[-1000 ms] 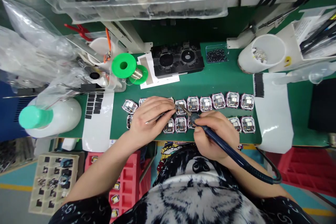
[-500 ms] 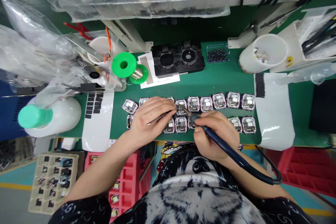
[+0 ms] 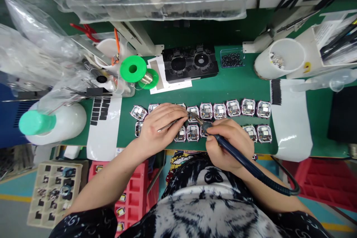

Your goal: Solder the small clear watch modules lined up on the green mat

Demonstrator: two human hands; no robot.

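Two rows of small square circuit modules in pinkish frames lie on the green work surface. My left hand (image 3: 161,126) covers part of both rows and is closed on metal tweezers (image 3: 168,125), whose tip is hidden by my fingers near one upper-row module (image 3: 193,114). From the right, my right hand (image 3: 230,143) grips a dark blue soldering iron (image 3: 240,156). The iron's metal tip is over that same module, close to my left fingertips. A lower-row module (image 3: 192,132) sits just below, and part of that row is hidden under my right hand.
Behind the modules stand a green solder spool (image 3: 133,68), a black fixture (image 3: 191,62), a clear box of tiny black parts (image 3: 232,59) and a white cup (image 3: 279,59). A white bottle (image 3: 60,122) is at left; red trays (image 3: 134,193) lie below the table edge.
The view has shifted very slightly. Both hands, the tweezers and the iron hold nearly the same positions over the modules.
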